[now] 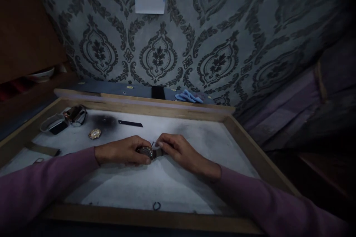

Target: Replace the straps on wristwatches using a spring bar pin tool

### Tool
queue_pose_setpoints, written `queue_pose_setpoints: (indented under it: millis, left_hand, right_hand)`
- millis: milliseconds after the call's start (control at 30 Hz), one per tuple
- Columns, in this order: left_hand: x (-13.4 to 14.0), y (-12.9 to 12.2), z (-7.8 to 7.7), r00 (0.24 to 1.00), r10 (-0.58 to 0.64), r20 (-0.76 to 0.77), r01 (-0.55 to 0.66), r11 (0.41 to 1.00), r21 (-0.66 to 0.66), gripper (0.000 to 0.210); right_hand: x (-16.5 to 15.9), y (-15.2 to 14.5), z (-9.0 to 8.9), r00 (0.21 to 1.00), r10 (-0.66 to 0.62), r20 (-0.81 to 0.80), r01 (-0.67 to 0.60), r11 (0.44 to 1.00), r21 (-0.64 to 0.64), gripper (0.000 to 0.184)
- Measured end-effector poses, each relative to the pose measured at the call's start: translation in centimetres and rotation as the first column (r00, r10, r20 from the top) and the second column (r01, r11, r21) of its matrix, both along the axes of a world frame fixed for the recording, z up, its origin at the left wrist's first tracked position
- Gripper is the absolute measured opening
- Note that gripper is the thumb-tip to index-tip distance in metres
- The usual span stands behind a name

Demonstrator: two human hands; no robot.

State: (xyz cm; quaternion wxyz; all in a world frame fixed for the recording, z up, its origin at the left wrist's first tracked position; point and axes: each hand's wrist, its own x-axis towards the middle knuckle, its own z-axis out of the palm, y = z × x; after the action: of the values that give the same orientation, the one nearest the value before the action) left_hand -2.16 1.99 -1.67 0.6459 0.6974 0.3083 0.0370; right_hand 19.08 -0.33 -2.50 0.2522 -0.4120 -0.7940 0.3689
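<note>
My left hand [129,150] grips a round metal watch [145,151] between thumb and fingers, low over the middle of the white tray surface. To the right of the case a strap piece [158,152] sticks out. My right hand [178,150] is closed at that strap, its thumb and forefinger pinched together. A small pale piece shows at those fingertips, with a thin dark pin-like tip beside it; I cannot make out exactly what it is. The fingers partly hide the strap and the watch's edge.
Wooden rims [167,108] border the tray. At its left lie a smartwatch [57,125], more wristwatches [75,114], a loose watch head [95,133] and an olive strap [43,149]. A dark blade [130,123] lies behind my hands, a small black ring [157,206] in front. A blue cloth [189,96] rests beyond the rim.
</note>
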Motion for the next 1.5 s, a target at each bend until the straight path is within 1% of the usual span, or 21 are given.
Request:
queue_pose_setpoints:
  millis: [100,300,367,433,567,700,867,1067,1267,1500]
  left_hand:
    - [-0.1,0.1,-0.1,1.000,0.022,0.020,-0.021,1.000,-0.021,0.025]
    - [-0.3,0.1,0.1,0.996,0.070,0.050,-0.064,0.992,-0.110,0.022]
    - [-0.4,0.1,0.0,0.996,0.061,0.059,-0.054,0.992,-0.113,0.022]
    - [-0.4,0.2,-0.2,0.996,0.055,0.065,-0.047,0.993,-0.112,0.022]
    - [-0.4,0.1,-0.3,0.997,0.057,0.060,-0.050,0.992,-0.119,0.025]
    - [-0.3,0.0,-0.1,0.995,0.083,0.053,-0.075,0.988,-0.137,0.026]
    - [-0.3,-0.1,0.1,0.995,0.083,0.061,-0.073,0.985,-0.156,0.028]
    - [-0.3,-0.1,-0.3,0.993,0.095,0.065,-0.084,0.985,-0.152,0.027]
    - [-0.4,0.1,-0.7,0.995,0.068,0.074,-0.063,0.996,-0.064,0.026]
    - [-0.4,-0.1,-0.3,0.995,0.068,0.076,-0.062,0.995,-0.075,0.025]
  right_hand:
    - [0.5,-0.2,-0.4,1.000,0.002,-0.012,-0.003,0.999,-0.042,0.026]
    - [1.0,-0.5,-0.4,0.986,0.019,-0.163,-0.044,0.987,-0.155,0.025]
    - [0.9,-0.6,-0.4,0.984,0.019,-0.179,-0.050,0.984,-0.168,0.024]
    - [0.7,-0.7,-0.3,0.987,0.018,-0.161,-0.045,0.985,-0.168,0.024]
    - [0.5,-0.8,-0.4,0.993,0.028,-0.113,-0.040,0.993,-0.108,0.024]
    - [0.5,-0.8,-0.7,0.995,0.028,-0.101,-0.032,0.999,-0.034,0.025]
    - [0.6,-0.9,-0.9,0.996,0.036,-0.087,-0.031,0.998,0.051,0.030]
    - [0.6,-1.1,-0.8,0.997,0.069,-0.031,-0.064,0.989,0.134,0.031]
    - [0.5,-1.1,-0.6,0.996,0.090,0.026,-0.093,0.987,0.134,0.030]
    - [0.6,-1.0,-0.7,0.990,0.113,0.080,-0.125,0.980,0.152,0.033]
